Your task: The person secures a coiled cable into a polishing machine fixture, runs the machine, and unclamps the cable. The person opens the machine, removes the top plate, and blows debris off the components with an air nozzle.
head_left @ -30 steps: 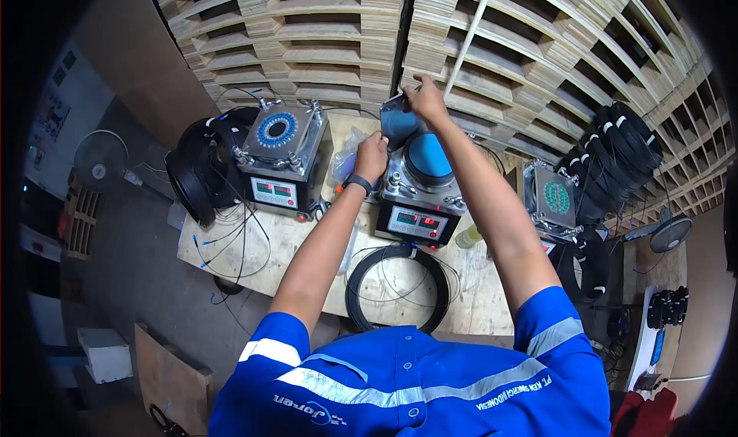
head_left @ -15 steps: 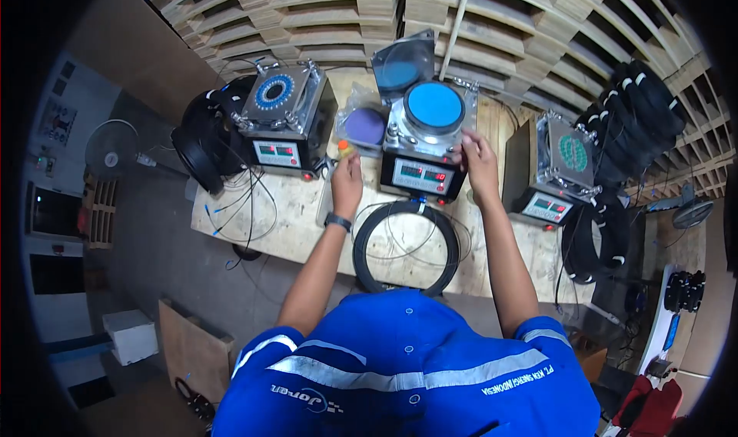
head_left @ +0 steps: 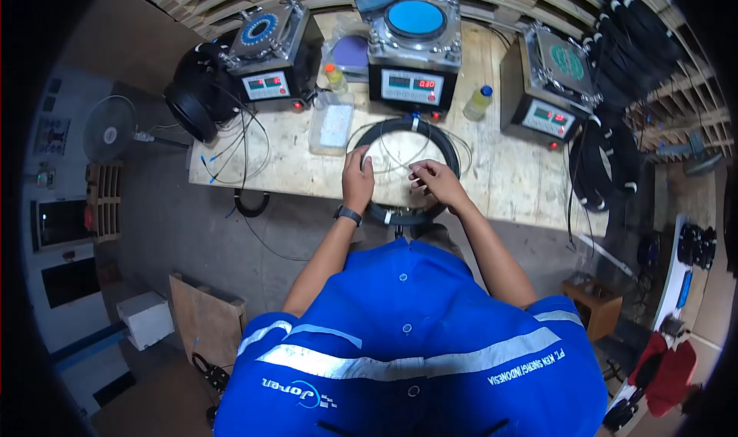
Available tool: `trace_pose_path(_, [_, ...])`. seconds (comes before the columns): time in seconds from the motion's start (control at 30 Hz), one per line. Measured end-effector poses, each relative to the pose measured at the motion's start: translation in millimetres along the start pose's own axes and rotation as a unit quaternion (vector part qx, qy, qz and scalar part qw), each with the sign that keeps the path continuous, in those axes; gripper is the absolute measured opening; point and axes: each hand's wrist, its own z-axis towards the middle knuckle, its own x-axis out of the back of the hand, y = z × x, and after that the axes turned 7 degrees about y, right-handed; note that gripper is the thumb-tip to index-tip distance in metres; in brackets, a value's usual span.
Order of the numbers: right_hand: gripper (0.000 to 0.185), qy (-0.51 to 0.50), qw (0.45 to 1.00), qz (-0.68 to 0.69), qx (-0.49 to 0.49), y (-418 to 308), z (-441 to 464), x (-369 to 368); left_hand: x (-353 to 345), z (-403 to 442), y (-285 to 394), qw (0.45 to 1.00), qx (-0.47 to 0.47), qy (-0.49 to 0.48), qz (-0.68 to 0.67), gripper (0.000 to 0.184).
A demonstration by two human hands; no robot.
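Note:
A coil of black cable (head_left: 452,151) lies at the table's front edge, with thin loose leads looping over its middle. My left hand (head_left: 357,179) is closed around the coil's left side, its thumb on the inner edge. Inside the ring, my right hand (head_left: 436,182) pinches with thumb and forefinger at a thin cable (head_left: 398,162); its fingertips partly hide the contact. Behind the coil stands the middle polishing machine (head_left: 413,87), its lid raised and a blue round pad (head_left: 416,17) on top. A bottle with an orange cap (head_left: 335,78) and a bottle with a blue cap (head_left: 478,103) flank it.
A clear plastic tub (head_left: 332,126) sits left of the coil, near a bagged purple disc (head_left: 350,53). Similar machines stand at left (head_left: 269,60) and right (head_left: 550,91). More black cable coils (head_left: 196,95) lie beside them. Loose leads hang over the table edge.
My left hand has let go of the orange-capped bottle, now standing on the table. Both hands have moved from beside the middle machine down to the cable coil. The view has tilted downward.

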Motion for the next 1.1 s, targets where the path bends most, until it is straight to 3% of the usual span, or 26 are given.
trace_pose_path(0.1, [0.03, -0.078, 0.993, -0.021, -0.084, 38, -38, -15, 21, -32, -13, 0.999, -0.013, -0.036, -0.02, 0.023])
trace_pose_path(0.17, [0.031, -0.194, 0.973, -0.083, -0.098, 88, -51, -23, 42, -57, -28, 0.998, -0.053, -0.035, -0.025, 0.024])
trace_pose_path(0.2, [0.032, -0.173, 0.965, -0.115, -0.157, 95, -66, -35, 54, -69, -35, 0.995, -0.09, -0.028, -0.026, 0.024])
trace_pose_path(0.3, [0.036, -0.034, 0.959, -0.227, -0.164, 187, -64, -67, 103, -120, -63, 0.998, -0.048, -0.037, -0.035, 0.024])
trace_pose_path(0.37, [0.039, 0.183, 0.948, -0.26, -0.009, 262, -51, -87, 141, -166, -93, 0.999, -0.01, -0.036, 0.009, 0.023])
trace_pose_path(0.4, [0.045, 0.231, 0.954, -0.191, -0.031, 284, -41, -94, 161, -194, -114, 0.999, 0.021, -0.037, 0.029, 0.023])
trace_pose_path(0.47, [0.05, 0.245, 0.952, -0.134, -0.128, 250, -46, -105, 202, -258, -163, 0.991, 0.104, -0.058, 0.068, 0.025])
trace_pose_path(0.5, [0.051, 0.318, 0.931, -0.151, -0.097, 257, -37, -110, 223, -294, -195, 0.983, 0.123, -0.07, 0.114, 0.024])
trace_pose_path(0.57, [0.053, 0.347, 0.928, -0.128, -0.053, 272, -24, -112, 270, -361, -238, 0.972, 0.147, -0.082, 0.162, 0.022])
trace_pose_path(0.6, [0.054, 0.372, 0.922, -0.108, -0.01, 274, -14, -112, 296, -382, -227, 0.954, 0.247, -0.086, 0.148, 0.022])
trace_pose_path(0.7, [0.042, 0.228, 0.957, -0.152, -0.099, 252, 0, -112, 351, -458, -254, 0.921, 0.297, -0.039, 0.25, 0.022])
trace_pose_path(0.73, [0.037, 0.204, 0.953, -0.195, -0.112, 277, 26, -108, 364, -470, -247, 0.907, 0.331, -0.034, 0.259, 0.022])
trace_pose_path(0.77, [0.036, 0.217, 0.955, -0.168, -0.112, 289, 35, -111, 373, -483, -243, 0.909, 0.307, -0.008, 0.282, 0.022])
trace_pose_path(0.93, [0.038, 0.393, 0.912, -0.024, -0.118, 308, 53, -129, 375, -514, -249, 0.891, 0.376, 0.033, 0.252, 0.023])
trace_pose_path(1.1, [0.035, 0.453, 0.886, -0.014, -0.098, 259, 23, -153, 335, -494, -226, 0.889, 0.442, -0.005, 0.122, 0.027])
